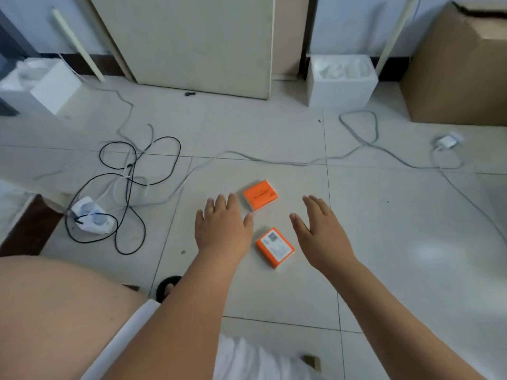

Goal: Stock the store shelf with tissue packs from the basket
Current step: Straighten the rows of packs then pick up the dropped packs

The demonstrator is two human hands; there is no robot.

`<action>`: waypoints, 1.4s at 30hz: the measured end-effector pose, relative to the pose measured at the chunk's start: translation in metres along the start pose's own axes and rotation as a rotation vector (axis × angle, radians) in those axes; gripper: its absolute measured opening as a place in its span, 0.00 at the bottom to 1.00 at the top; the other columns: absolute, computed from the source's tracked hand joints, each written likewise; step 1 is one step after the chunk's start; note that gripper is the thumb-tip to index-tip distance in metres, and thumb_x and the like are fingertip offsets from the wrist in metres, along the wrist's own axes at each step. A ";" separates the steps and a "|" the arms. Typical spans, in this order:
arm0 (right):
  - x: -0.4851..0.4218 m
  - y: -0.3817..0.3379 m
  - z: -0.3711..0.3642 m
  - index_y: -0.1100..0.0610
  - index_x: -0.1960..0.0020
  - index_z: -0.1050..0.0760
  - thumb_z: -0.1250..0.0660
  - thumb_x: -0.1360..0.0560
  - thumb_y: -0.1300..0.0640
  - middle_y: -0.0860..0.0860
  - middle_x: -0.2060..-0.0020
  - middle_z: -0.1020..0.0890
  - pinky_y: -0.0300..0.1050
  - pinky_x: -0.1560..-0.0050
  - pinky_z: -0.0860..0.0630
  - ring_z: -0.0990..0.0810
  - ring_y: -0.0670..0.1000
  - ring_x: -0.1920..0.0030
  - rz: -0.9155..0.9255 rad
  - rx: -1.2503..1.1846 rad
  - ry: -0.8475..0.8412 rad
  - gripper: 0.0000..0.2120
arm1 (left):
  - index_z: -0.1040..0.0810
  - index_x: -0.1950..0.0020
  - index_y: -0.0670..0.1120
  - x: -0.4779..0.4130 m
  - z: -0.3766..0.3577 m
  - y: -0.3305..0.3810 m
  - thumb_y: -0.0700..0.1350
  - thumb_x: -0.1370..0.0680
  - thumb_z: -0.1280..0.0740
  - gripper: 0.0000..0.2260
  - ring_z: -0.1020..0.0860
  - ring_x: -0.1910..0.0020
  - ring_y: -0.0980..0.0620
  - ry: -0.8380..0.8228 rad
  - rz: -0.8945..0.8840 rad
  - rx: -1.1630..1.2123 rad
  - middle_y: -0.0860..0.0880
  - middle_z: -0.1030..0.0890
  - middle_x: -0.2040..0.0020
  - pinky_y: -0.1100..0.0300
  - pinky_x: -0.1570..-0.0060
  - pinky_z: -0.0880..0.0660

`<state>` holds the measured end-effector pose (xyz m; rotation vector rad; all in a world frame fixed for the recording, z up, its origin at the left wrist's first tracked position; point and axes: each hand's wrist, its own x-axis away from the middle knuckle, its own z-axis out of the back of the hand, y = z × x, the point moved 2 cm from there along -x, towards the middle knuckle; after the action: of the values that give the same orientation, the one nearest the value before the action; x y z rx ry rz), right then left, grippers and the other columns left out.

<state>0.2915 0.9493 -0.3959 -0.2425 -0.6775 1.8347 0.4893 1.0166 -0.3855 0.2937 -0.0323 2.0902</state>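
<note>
Two orange tissue packs lie on the pale tiled floor. The farther pack (260, 194) shows its plain orange face. The nearer pack (275, 247) shows a white label with a barcode. My left hand (222, 229) hovers with straight fingers just left of both packs, its thumb close to the farther one. My right hand (321, 231) is stretched out flat to the right of the nearer pack. Neither hand holds anything. No basket or store shelf is in view.
Black and white cables (131, 185) and a white power strip (90, 215) sprawl on the floor at left. A white bin (341, 83) stands at the back, a cardboard box (461, 75) at the right, a beige cabinet (192, 42) at back centre. A grey cable (274, 160) crosses the floor.
</note>
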 end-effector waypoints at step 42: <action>-0.082 0.092 -0.258 0.53 0.18 0.47 0.32 0.25 0.41 0.48 0.20 0.38 0.60 0.20 0.57 0.47 0.55 0.18 -0.266 0.253 -0.233 0.42 | 0.27 0.40 0.49 -0.215 -0.140 -0.087 0.50 0.31 0.20 0.25 0.21 0.46 0.43 -0.385 0.230 0.339 0.45 0.20 0.43 0.54 0.50 0.25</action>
<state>0.3712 0.9391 -0.6703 0.2225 -0.5967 1.6833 0.6408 0.8992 -0.5770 0.9338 0.0626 2.2316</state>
